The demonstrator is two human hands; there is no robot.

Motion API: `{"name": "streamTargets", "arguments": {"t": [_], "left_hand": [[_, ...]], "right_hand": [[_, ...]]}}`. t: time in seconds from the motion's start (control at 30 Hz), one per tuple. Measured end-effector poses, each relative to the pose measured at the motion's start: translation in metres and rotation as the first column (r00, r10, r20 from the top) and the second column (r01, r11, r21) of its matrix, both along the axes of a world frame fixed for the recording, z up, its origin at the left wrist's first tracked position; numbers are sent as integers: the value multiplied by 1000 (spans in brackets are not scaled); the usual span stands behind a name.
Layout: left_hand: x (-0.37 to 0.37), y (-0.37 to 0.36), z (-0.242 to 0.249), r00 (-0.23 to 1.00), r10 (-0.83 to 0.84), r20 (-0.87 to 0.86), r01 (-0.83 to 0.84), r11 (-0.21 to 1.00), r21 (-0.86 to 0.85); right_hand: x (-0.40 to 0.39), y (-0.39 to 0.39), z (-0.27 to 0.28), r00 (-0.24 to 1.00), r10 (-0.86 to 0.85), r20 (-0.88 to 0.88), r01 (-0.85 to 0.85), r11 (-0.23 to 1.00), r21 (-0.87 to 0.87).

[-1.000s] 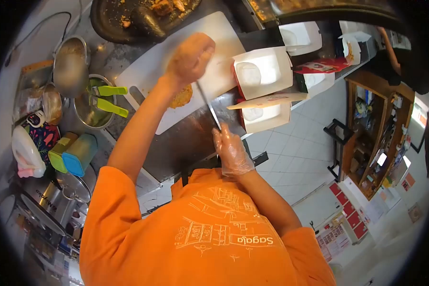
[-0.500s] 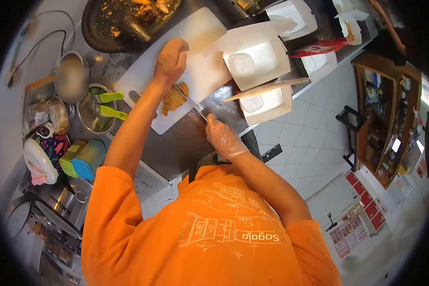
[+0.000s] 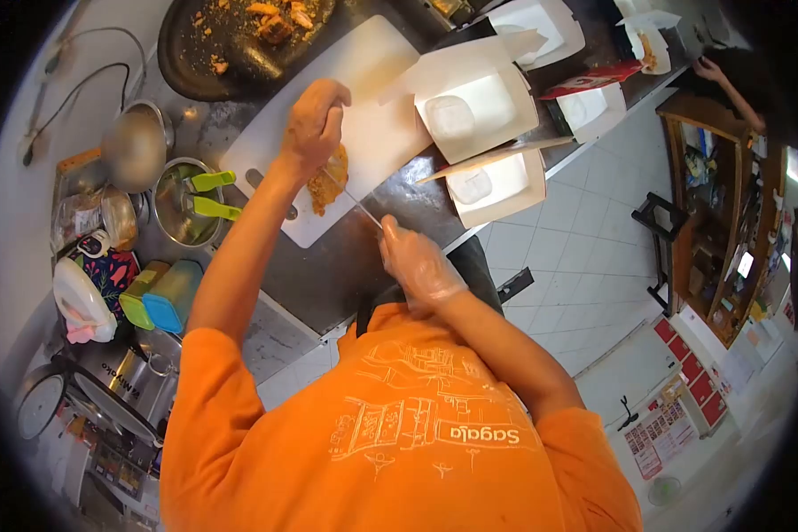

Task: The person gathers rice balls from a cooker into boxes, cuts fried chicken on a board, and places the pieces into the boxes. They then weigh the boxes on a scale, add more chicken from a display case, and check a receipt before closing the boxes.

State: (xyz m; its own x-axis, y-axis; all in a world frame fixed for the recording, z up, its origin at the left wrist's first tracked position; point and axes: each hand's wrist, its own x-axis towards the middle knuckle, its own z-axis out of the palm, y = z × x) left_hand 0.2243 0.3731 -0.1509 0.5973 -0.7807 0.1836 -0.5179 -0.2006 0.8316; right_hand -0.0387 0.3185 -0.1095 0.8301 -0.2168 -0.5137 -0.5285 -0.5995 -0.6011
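Note:
My left hand [image 3: 316, 122] is curled over the white cutting board [image 3: 377, 66], with its fingertips hidden. Just below it lies a golden breaded fillet [image 3: 330, 180], partly covered by my left wrist. My right hand [image 3: 417, 264], in a clear plastic glove, is closed around the handle of a knife [image 3: 369, 214]. The thin blade points up and left to the fillet and lies across or against it; how deep it sits cannot be made out. The board rests on a dark metal counter [image 3: 319, 279].
Open white paper boxes [image 3: 496, 102] stand right of the board. Up left is a dark pan [image 3: 230, 75] with fried pieces and crumbs. A metal bowl [image 3: 173, 232] holds two green-handled utensils [image 3: 215, 208]. Another person's arm [image 3: 736, 93] shows at the upper right.
My right hand and the knife have shifted slightly, and the blade reaches less far across the fillet. My left hand has tilted a little. The whole view has moved slightly.

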Motion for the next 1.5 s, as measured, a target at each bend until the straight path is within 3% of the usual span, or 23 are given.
{"name": "streamTargets", "arguments": {"t": [0.07,0.13,0.3,0.37,0.5,0.6,0.73,0.83,0.9,1.1,1.13,1.2,1.27,1.33,1.37,1.43,1.5], "left_hand": [[-4,5,-35,990,142,-23,-143,984,-107],[1,7,-39,990,129,-49,-132,988,-74],[-5,15,-3,991,112,-68,-116,992,-55],[-10,23,5,980,168,-106,-173,984,-44],[-6,25,-36,962,271,-41,-273,961,-53],[-12,29,-26,969,223,-108,-230,972,-58],[-14,47,-6,964,235,-121,-238,971,-15],[-26,58,-33,954,292,-72,-296,954,-41],[-17,55,-43,948,318,1,-317,946,-69],[-22,53,-19,966,250,-59,-251,968,-12],[-23,55,-7,950,292,-113,-295,955,-14],[-28,61,-16,927,331,-174,-338,941,-8],[-39,72,-53,946,321,-32,-320,947,30],[-34,64,-44,937,345,47,-347,937,40],[-33,63,-41,924,363,119,-372,926,58],[-49,77,-49,915,393,87,-399,915,58],[-26,69,-48,900,421,114,-425,905,11]], "right_hand": [[4,0,-27,1000,9,-12,-9,1000,1],[6,-3,-33,1000,23,11,-22,999,-42],[4,-12,18,997,79,-15,-79,996,-46],[-2,-11,21,991,119,58,-117,993,-32],[4,-2,-36,995,83,57,-84,996,15],[2,-3,-14,989,136,61,-129,987,-101],[0,-4,29,982,188,-1,-188,982,-34],[-13,-5,-26,979,200,46,-196,977,-89],[-2,-2,-31,988,156,20,-154,985,-78],[2,-16,28,957,280,-78,-284,957,-52],[4,-16,41,969,212,-127,-216,976,-15],[2,-15,37,954,257,-152,-255,966,35],[-5,-9,17,939,302,-167,-292,953,81],[-12,-1,-33,950,257,-175,-243,965,102],[-3,-4,-26,951,259,-170,-245,965,97],[3,-8,15,930,328,-163,-334,943,-6],[6,-14,8,924,380,-34,-381,923,-51]]}}
